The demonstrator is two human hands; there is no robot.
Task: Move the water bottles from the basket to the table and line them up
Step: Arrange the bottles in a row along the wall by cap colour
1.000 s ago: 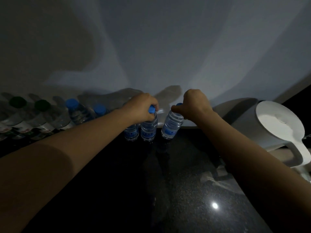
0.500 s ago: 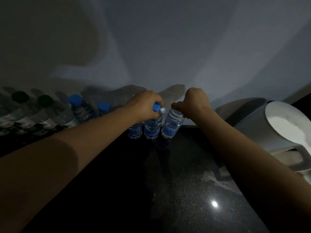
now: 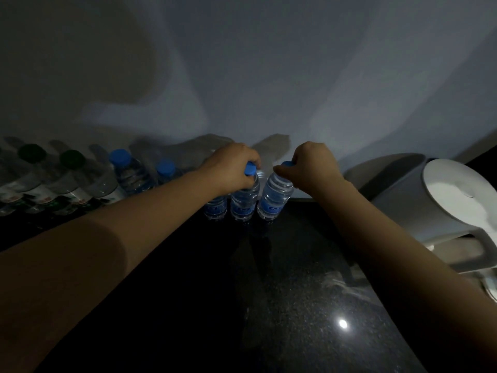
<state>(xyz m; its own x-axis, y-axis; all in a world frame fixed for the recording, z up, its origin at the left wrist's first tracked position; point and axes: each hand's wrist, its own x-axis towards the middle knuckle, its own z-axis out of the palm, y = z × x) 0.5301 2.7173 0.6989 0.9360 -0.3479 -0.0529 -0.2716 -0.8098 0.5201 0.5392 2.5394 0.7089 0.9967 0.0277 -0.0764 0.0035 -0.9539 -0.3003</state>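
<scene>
Several small water bottles stand in a row along the wall on a dark speckled table (image 3: 295,305). My left hand (image 3: 232,165) grips the blue cap of one blue-labelled bottle (image 3: 243,201). My right hand (image 3: 313,165) grips the cap of the bottle (image 3: 274,200) beside it, at the row's right end. Both bottles touch the table and lean slightly. Another blue-labelled bottle (image 3: 215,208) stands just left, partly hidden by my left arm. Farther left are blue-capped bottles (image 3: 129,170) and green-capped bottles (image 3: 72,179). No basket is in view.
A white electric kettle (image 3: 454,200) with a handle stands at the right, close to my right forearm. The pale wall rises directly behind the bottle row. A light glare spot (image 3: 343,323) shows on the table near me.
My right hand has brought its bottle leftward, closing the gap to the left hand's bottle. The view has shifted slightly; the kettle sits farther right.
</scene>
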